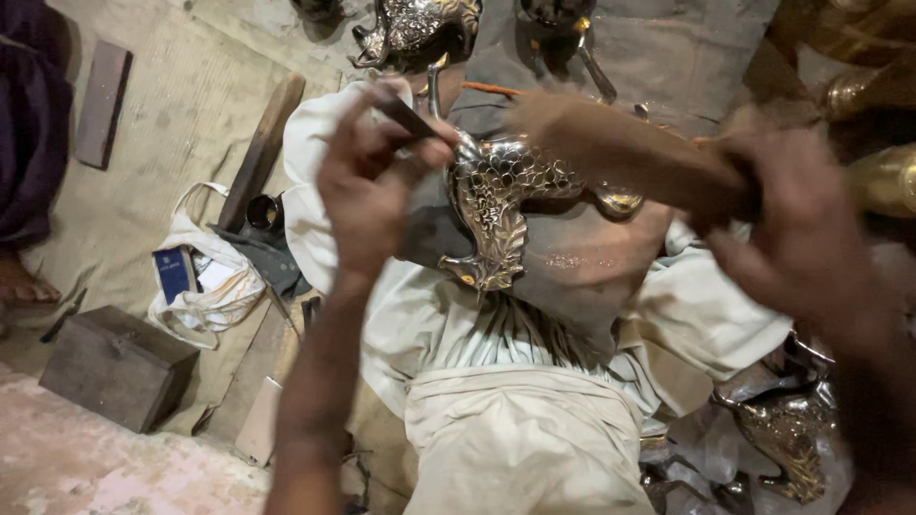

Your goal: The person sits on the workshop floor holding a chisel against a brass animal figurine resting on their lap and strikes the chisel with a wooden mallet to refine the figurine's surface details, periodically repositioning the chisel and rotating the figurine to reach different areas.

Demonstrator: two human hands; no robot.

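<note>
1. Left hand (367, 181): fingers curled tight, pinching a short dark metal punch (408, 118) near its upper end; the tool slants down and to the right, tip against or just at the shiny embossed silver-and-brass fish-shaped metal piece (491, 205).
2. Right hand (806, 229): closed in a fist round the far end of a long brown wooden mallet (625, 157), blurred; the mallet's long axis near level, running leftward from the fist, head end just above and right of the punch.
3. Fish-shaped piece: propped on a grey padded block (572, 267) in the lap, over pale cloth (515, 429); long axis roughly upright, curving from top down to a lower edge; directly right of and below the left hand, touching or nearly so.
4. Nearer hand: the left, close beside the piece; the right well apart, linked only through the mallet.
5. Exact contact between punch tip and metal: cannot tell, hidden by fingers and blur.
6. Around: brown wooden box (119, 367) on the floor at left, white cloth bag (205, 286) beside it, another embossed metal piece (787, 429) at lower right.
</note>
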